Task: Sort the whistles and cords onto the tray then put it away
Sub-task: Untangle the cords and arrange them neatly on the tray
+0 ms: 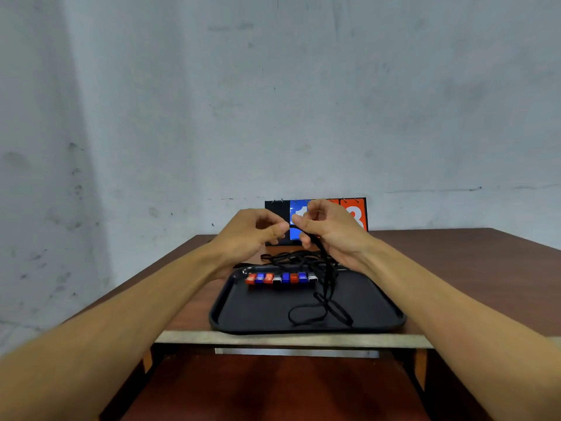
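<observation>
A black cord (326, 268) is pinched in the right hand (326, 229) and hangs onto the black plastic tray (379, 302); the left hand (253, 232) is curled, fingertips pressed together, just beside it. The red, blue and white whistles (282, 278) are lined up along the tray's far edge. The cord should be drawn free of the tangle (291, 259) slowly, then coiled on the near side.

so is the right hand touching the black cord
Touching. The head view shows the right hand raised above the tray, its fingers closed on the black cord, which hangs from them down onto the tray.
</observation>
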{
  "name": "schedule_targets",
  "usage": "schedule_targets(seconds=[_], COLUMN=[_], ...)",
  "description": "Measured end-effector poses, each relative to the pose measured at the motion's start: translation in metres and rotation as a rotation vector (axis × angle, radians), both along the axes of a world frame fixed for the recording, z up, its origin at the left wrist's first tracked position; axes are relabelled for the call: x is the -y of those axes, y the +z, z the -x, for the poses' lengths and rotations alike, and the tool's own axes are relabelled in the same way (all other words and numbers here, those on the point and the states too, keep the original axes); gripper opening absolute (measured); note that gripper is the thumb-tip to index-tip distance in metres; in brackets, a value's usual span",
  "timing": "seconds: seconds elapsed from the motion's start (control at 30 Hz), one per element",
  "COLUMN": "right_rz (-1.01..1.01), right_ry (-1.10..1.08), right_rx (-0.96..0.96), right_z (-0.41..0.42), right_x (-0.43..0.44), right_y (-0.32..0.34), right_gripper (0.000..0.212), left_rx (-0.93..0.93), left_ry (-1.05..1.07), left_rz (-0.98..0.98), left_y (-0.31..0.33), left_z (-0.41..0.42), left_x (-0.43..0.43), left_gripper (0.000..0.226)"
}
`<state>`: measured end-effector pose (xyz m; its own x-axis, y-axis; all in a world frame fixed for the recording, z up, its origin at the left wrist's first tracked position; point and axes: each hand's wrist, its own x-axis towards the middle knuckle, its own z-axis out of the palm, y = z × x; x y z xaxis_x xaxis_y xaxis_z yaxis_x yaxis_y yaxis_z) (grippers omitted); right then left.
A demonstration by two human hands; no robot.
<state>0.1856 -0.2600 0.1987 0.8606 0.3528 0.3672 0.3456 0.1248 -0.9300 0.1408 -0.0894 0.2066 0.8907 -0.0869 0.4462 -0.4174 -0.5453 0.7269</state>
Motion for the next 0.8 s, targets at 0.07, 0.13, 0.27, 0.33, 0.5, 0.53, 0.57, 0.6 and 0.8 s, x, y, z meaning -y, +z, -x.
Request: schedule_targets(seconds=[0.07, 0.13, 0.27, 0.33, 0.5, 0.53, 0.57, 0.6, 0.8], right_rz=[0.06, 0.094, 0.181, 0.275, 0.49, 0.525, 0.558, 0.583, 0.594], right_ry=[-0.003, 0.011, 0.009, -0.001, -0.023, -0.036, -0.048, -0.059, -0.081], right_rx=[-0.01, -0.033, -0.053, -0.014, 0.062, 0.065, 0.068, 0.072, 0.035], right_z=[0.002, 0.004, 0.001, -0.001, -0.003, -0.003, -0.004, -0.004, -0.007], right_x=[0.003, 0.007, 0.011, 0.012, 0.015, 0.017, 0.019, 0.022, 0.042], right_y=[-0.004, -0.009, -0.023, -0.03, -0.047, -0.05, -0.052, -0.054, -0.06], right_gripper=[0.023, 0.017, 0.012, 0.018, 0.025, 0.026, 0.026, 0.028, 0.035], left_rx=[0.004, -0.02, -0.159, -0.179, -0.151, -0.08, 0.008, 0.073, 0.178], left_ry=[0.057, 0.081, -0.185, -0.299, 0.178, 0.335, 0.435, 0.483, 0.501], left_rz=[0.112, 0.392, 1.137, 1.351, 0.848, 0.506, 0.231, 0.041, -0.698], left_y=[-0.002, 0.0, 0.006, 0.003, -0.014, -0.019, -0.024, -0.028, -0.049], left_z=[-0.002, -0.008, -0.01, -0.009, -0.017, -0.02, -0.023, -0.024, -0.023], left_x=[-0.002, -0.006, -0.009, -0.006, 0.005, 0.001, -0.004, -0.012, -0.049], left_gripper=[0.019, 0.025, 0.028, 0.037, 0.028, 0.023, 0.018, 0.012, 0.015])
